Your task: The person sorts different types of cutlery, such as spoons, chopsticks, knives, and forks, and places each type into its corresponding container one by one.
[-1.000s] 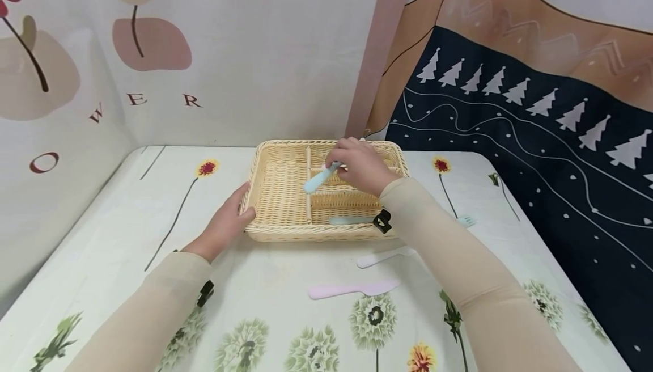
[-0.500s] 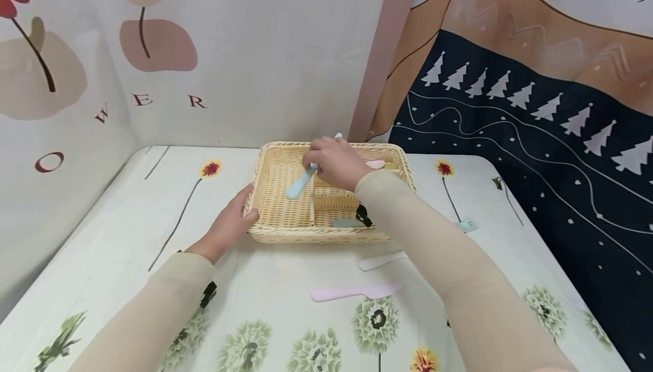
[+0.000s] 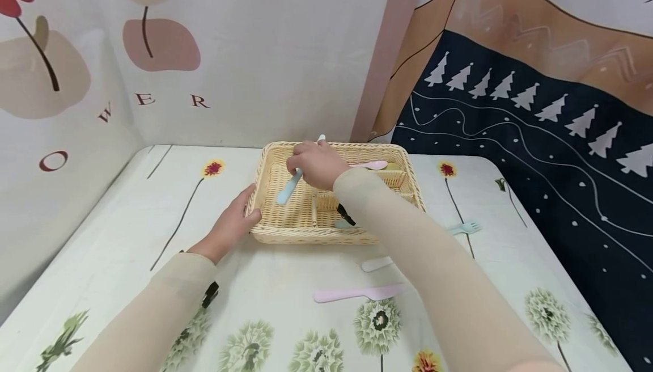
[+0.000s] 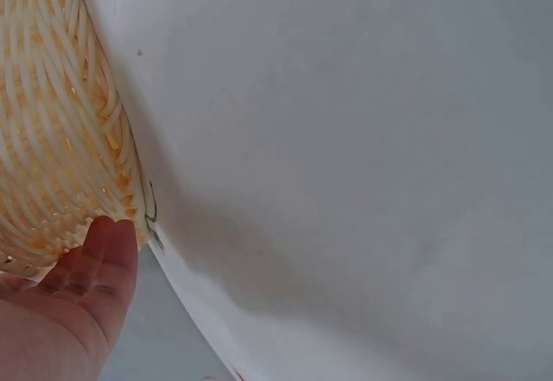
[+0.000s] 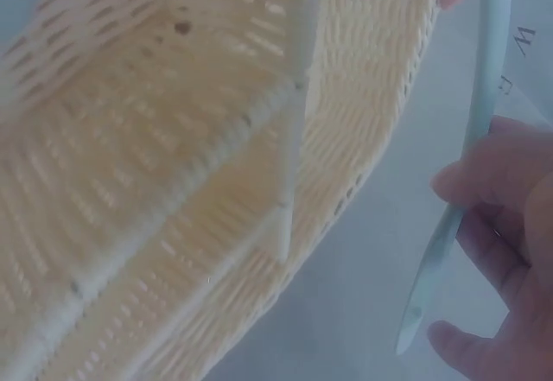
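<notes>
A light blue spoon (image 3: 289, 188) slants above the left compartment of the wicker basket (image 3: 316, 236). My right hand (image 3: 317, 165) pinches it near the middle, between thumb and fingers. In the right wrist view the spoon's slim end (image 5: 416, 307) shows edge-on, clear of the weave. My left hand (image 3: 232, 224) holds the basket's left side, thumb at the rim and fingers along the outer wall (image 4: 65, 148). A pink spoon (image 3: 374, 165) lies in the back right compartment. Partly behind my right wrist, a light blue piece (image 3: 343, 224) lies in the front compartment.
On the flowered tablecloth (image 3: 275, 281) in front of the basket lie a pink knife (image 3: 357, 293) and a white utensil (image 3: 376, 264), partly hidden by my right sleeve. A light blue fork (image 3: 465, 228) lies to the right. Printed cloth (image 3: 265, 54) hangs behind the table.
My right hand has moved left with the light blue spoon, from over the right compartments to the large left one. The pink spoon has come into view. My left hand stays on the basket.
</notes>
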Demonstrator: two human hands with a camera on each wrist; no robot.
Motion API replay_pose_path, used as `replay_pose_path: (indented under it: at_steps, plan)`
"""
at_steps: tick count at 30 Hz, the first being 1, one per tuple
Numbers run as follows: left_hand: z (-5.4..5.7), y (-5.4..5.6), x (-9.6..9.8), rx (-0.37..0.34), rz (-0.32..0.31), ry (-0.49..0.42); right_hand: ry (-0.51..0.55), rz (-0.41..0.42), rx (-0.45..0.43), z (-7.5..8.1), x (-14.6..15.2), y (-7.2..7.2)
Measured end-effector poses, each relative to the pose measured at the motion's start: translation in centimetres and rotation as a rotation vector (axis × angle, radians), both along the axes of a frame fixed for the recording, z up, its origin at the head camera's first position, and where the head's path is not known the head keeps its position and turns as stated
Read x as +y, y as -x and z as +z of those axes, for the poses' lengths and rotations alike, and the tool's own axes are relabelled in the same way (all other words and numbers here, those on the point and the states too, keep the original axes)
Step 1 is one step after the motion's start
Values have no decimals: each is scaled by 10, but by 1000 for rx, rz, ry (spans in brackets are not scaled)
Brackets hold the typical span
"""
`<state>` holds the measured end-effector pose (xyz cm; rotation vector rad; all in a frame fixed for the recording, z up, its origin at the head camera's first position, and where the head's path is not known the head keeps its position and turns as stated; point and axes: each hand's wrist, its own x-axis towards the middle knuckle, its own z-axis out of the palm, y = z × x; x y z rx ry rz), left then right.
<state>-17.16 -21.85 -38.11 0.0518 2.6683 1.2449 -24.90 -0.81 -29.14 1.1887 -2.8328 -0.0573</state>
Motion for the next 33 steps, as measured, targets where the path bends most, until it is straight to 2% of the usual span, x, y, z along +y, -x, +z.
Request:
replay_pose_path:
  at_steps: [7,17,24,33]
  plan:
    - [0,-1,-4,3,4,-2,-47,7,18,-9,-21,4]
    - [0,0,0,6,10,-5,-65,29,-37,-16,-38,4]
    - [-1,1,1,17,9,-24,-131,44,-33,-24,-46,9]
    - [-2,1,1,39,13,-28,-177,20,-133,-33,-56,13]
